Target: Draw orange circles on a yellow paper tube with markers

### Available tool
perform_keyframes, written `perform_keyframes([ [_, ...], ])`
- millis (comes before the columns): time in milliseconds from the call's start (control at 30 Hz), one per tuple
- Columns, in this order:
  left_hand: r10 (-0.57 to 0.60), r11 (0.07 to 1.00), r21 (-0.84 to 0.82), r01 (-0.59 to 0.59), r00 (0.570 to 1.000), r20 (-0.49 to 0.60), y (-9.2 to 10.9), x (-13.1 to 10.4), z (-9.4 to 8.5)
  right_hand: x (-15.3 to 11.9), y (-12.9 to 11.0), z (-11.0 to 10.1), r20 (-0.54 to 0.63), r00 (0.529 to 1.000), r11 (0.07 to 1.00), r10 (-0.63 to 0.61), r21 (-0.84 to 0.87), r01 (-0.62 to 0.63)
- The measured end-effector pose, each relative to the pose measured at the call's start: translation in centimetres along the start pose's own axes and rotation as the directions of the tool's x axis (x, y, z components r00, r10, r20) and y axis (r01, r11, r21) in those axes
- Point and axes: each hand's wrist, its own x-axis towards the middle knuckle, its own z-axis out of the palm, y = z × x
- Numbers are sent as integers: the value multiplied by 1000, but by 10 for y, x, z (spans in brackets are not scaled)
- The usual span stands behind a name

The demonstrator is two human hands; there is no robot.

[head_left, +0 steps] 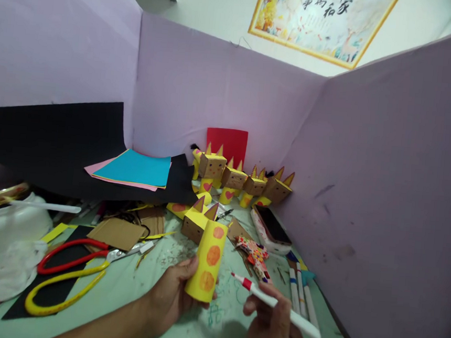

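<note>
Left hand (173, 288) curled around a yellow paper tube (202, 278), upright with slight tilt, over the near-middle bench (120, 291); three orange dots down its side. Right hand (275, 320) closed on a red-tipped white marker (302, 323), nib just right of the tube, apart. Scissors (113, 255) lie left; horned cardboard figures (233, 179) stand far.

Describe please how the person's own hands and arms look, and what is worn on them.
Both the left hand and the right hand are bare, with no glove. The left forearm shows no sleeve, watch or bracelet. No ring is visible on the fingers in sight. The right forearm is out of the picture, so its sleeve cannot be told.
</note>
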Motion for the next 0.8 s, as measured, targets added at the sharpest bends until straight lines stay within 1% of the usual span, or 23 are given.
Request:
perform_keyframes([
  [33,4,1000,10,-4,1000,-14,1,0,0,-5,0,-2,17,997,996,-74,-40,74],
  [100,22,1000,5,-22,999,-36,2,-1,1,-13,-3,-3,94,971,971,-219,-75,226],
  [167,28,1000,-2,-28,998,-55,3,-2,2,-20,-9,-2,201,927,939,-318,-68,337],
  [200,31,1000,3,-31,998,-63,4,-2,3,-22,-12,-2,255,908,928,-331,-86,362],
  [233,31,999,11,-30,997,-67,4,-3,3,-24,-14,-2,296,895,919,-332,-114,378],
  [300,31,999,27,-29,997,-68,5,-3,5,-26,-17,-3,346,890,911,-298,-175,373],
  [400,31,999,44,-28,997,-73,6,-4,7,-27,-15,-6,384,895,916,-229,-226,331],
  [500,47,998,49,-44,996,-79,6,-4,8,-27,-11,-7,424,883,916,-203,-235,324],
  [600,43,998,47,-39,995,-85,6,-4,8,-25,-9,-4,424,882,915,-208,-234,328],
  [667,43,998,44,-40,996,-74,5,-4,7,-25,-9,-1,427,875,904,-228,-241,353],
  [800,47,997,60,-45,998,-30,4,-5,6,-26,-8,2,456,839,855,-296,-265,446],
])
